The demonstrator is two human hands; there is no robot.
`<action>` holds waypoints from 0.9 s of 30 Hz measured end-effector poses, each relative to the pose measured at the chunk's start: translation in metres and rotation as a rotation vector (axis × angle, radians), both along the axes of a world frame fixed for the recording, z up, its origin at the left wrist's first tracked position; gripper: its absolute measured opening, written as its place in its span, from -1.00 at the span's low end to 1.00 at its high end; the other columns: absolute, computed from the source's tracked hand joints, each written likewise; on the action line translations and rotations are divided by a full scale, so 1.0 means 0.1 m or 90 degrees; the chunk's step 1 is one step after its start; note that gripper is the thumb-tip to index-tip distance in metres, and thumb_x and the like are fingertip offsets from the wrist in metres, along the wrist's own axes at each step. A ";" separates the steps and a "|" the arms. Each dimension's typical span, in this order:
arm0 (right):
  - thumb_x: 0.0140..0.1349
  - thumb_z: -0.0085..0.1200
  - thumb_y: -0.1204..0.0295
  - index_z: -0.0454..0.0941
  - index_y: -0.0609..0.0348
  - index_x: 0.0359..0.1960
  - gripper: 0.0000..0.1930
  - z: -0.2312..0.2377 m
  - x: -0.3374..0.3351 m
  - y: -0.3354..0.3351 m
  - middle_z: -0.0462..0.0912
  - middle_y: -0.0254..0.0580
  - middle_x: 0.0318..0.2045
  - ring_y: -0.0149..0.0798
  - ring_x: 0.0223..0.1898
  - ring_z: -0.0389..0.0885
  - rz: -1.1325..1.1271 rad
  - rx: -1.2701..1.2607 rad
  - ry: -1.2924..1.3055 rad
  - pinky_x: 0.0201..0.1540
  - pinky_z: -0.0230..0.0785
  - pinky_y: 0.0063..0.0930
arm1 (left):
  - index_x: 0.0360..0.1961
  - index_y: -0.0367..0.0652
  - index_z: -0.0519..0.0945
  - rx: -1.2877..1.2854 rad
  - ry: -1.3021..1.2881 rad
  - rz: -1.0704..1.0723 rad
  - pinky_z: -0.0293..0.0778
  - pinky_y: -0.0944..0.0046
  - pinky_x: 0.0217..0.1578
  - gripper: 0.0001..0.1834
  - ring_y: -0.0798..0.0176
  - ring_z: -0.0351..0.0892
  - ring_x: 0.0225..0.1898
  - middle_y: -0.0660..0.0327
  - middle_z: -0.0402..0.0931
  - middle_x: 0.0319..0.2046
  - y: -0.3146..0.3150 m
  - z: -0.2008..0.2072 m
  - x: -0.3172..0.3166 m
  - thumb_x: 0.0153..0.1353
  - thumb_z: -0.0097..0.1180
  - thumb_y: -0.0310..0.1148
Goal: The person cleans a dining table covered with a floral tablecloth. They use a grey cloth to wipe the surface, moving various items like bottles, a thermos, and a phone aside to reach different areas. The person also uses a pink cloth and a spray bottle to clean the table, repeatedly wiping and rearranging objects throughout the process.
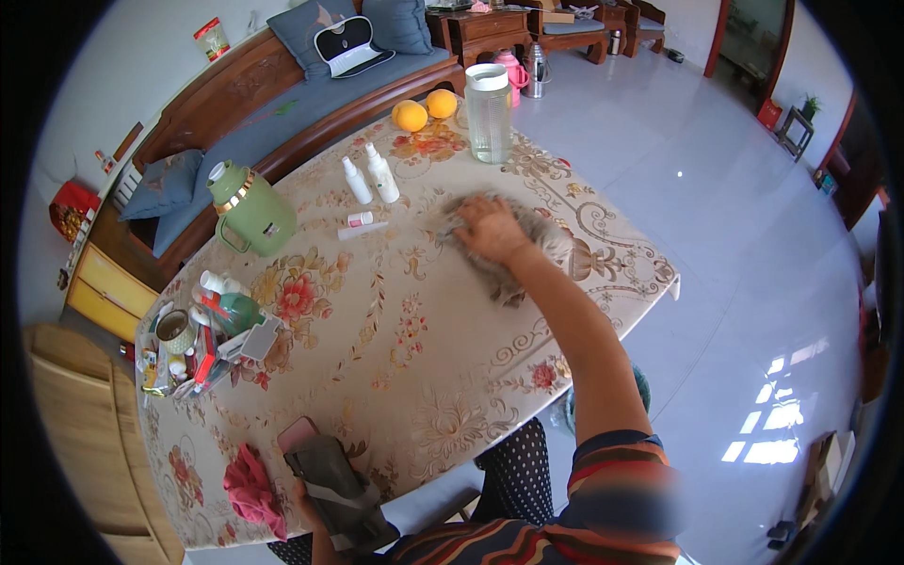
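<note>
Right hand [490,229] a bit right of frame centre, palm down on a crumpled grey-brown cloth [497,275], fingers fairly flat and slightly spread over it, pressing it to the table. The cloth lies on the floral tablecloth [424,353], bunched up around and below the hand. Right forearm runs in from lower right, striped sleeve at the bottom edge.

Left hand [309,513] at bottom, left of centre, against the left edge of a dark grey bag [331,476] with a lighter strap; fingers mostly hidden, cannot tell if they grip it. A pinkish flat object [298,433] pokes out at the bag's upper end; a pink cloth [249,485] lies crumpled just left of the hand.

Rest of table: two white bottles [381,175] upright, upper centre-left, with a small white-and-pink bottle [360,218] on its side just below. Green jug [259,217] upright at upper left. Two oranges [410,116] side by side at upper centre, clear pitcher [489,118] with white lid to their right. Mixed small items [198,344] clustered at the left table edge. Wooden bench [212,89] with blue-grey cushions at upper left, shiny pale floor [678,245] on the right
</note>
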State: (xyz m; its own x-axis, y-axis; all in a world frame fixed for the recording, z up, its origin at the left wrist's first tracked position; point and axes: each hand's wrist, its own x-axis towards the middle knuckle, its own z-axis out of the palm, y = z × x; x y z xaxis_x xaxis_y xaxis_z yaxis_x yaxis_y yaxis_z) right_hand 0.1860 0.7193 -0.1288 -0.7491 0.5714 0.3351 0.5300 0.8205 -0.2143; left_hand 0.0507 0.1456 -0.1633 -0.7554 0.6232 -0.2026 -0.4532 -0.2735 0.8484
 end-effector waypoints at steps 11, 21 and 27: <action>0.25 -0.21 -0.05 0.45 -0.15 0.05 -0.55 -0.03 1.20 1.02 0.40 -0.31 0.16 -0.09 0.24 0.23 -0.395 0.035 -0.005 0.22 -0.04 0.17 | -0.16 -0.18 0.50 -0.080 0.061 0.056 0.32 0.19 0.02 -0.66 0.25 0.45 -0.09 0.25 0.51 -0.17 0.01 0.02 0.00 0.18 0.02 -0.15; 0.22 -0.16 -0.04 0.40 -0.02 0.13 -0.47 0.07 2.01 0.02 0.39 -0.11 0.16 0.13 0.23 0.23 -0.602 0.041 -0.046 0.16 0.05 0.26 | -0.01 -0.22 0.48 0.049 -0.216 -0.080 0.42 -0.01 0.01 -0.45 -0.01 0.53 -0.08 0.07 0.54 -0.10 0.21 0.04 0.16 0.02 0.14 -0.10; 0.19 -0.09 -0.01 0.38 0.00 0.17 -0.43 -0.11 1.45 -0.80 0.32 -0.13 0.22 0.18 0.27 0.17 -0.451 0.102 -0.066 0.21 -0.05 0.30 | -0.04 -0.26 0.49 0.115 -0.322 -0.085 0.46 0.03 -0.04 -0.49 -0.02 0.57 -0.16 0.05 0.57 -0.17 0.37 0.19 0.22 0.04 0.12 -0.14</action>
State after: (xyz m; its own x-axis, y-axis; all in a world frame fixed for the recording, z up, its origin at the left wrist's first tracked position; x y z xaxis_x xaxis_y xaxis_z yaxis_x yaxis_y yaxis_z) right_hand 0.3308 0.6388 -0.1402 -0.2500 0.8806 0.4025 0.9562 0.2899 -0.0404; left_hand 0.0728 0.1821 -0.1440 -0.5037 0.7649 -0.4015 -0.8329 -0.3065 0.4608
